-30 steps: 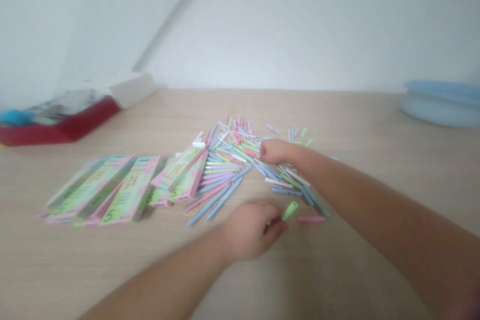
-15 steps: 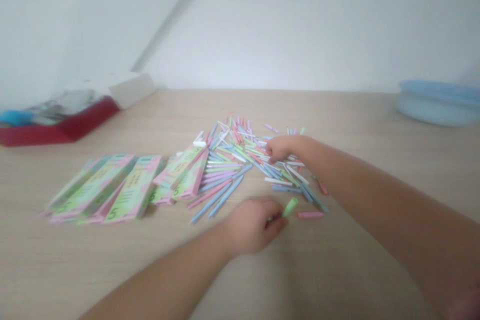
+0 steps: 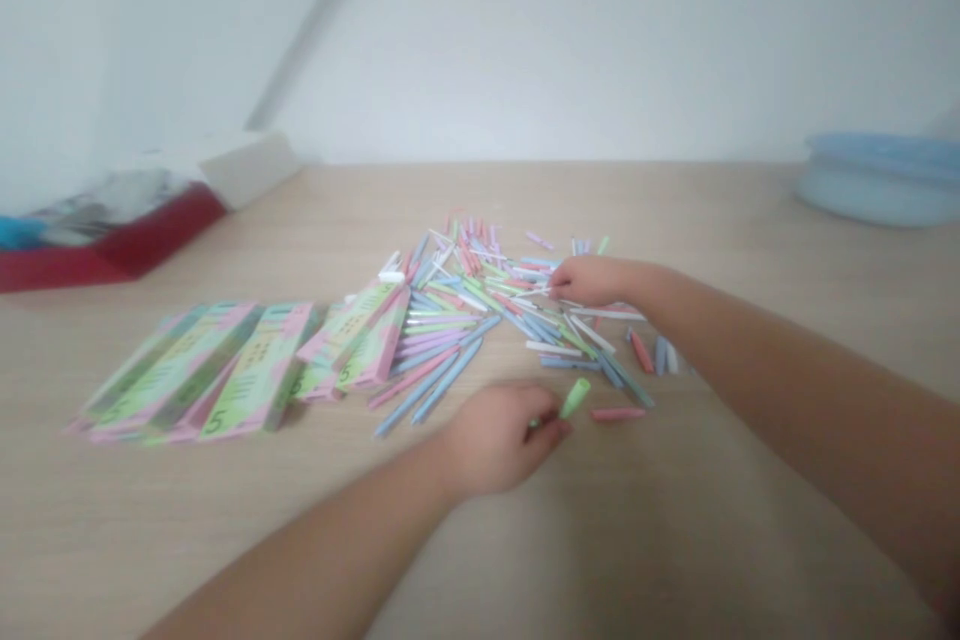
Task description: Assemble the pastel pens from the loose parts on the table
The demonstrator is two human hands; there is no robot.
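A loose spread of thin pastel paper sticks (image 3: 480, 315) in blue, pink, green, lilac and white lies on the wooden tabletop (image 3: 675, 540). My right hand (image 3: 596, 280) rests on the pile's upper right part, its fingers curled among the sticks. Below it, my left hand (image 3: 499, 438) is shut on a pale green stick (image 3: 575, 398), whose tip shows beyond the fingers. A pink stick (image 3: 616, 413) lies just right of that tip. Left of the sticks lie overlapping strips of pink-and-green printed paper notes (image 3: 259, 370) marked 5.
A red tray (image 3: 97, 255) with blurred contents and a white box (image 3: 247, 168) stand at the far left. A pale blue round container (image 3: 877, 185) stands at the back right. A white wall (image 3: 525, 40) rises behind the table.
My right hand has moved right across the pile, and a few sticks now lie further right beside it. My left hand has barely moved. The view has tilted slightly.
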